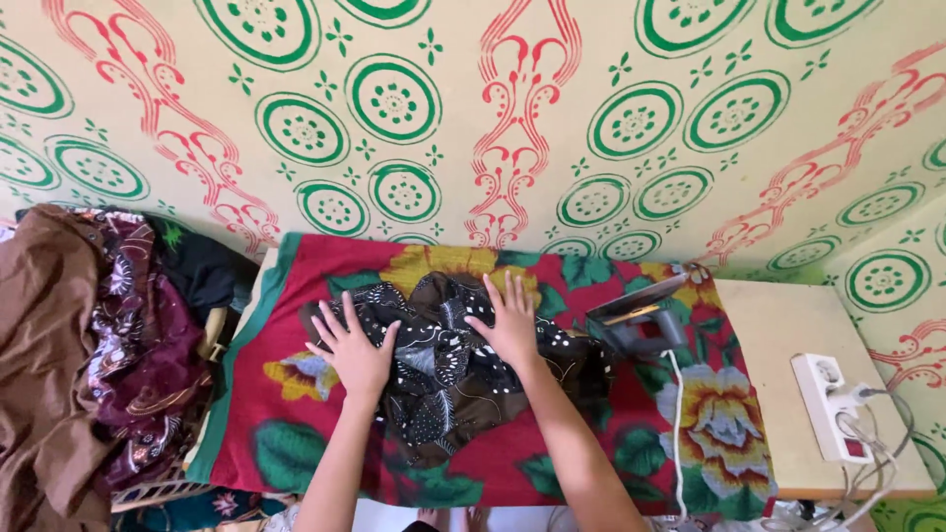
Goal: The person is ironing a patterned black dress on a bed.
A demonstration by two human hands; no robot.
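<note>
A dark brown and black patterned garment [448, 379] lies crumpled on a red flowered cloth [296, 394] that covers a table. My left hand [355, 350] rests flat on the garment's left part, fingers spread. Flat on its upper middle lies my right hand [510, 320], fingers also apart. Neither hand grips anything. An electric iron [636, 317] stands on its heel just right of my right hand, on the same cloth.
A pile of brown and maroon clothes [89, 355] fills a basket at the left. On the bare beige tabletop [788, 325] at the right sits a white power strip [831, 404] with plugged cords. The iron's white cord [676, 424] runs down over the cloth. A patterned wall stands behind.
</note>
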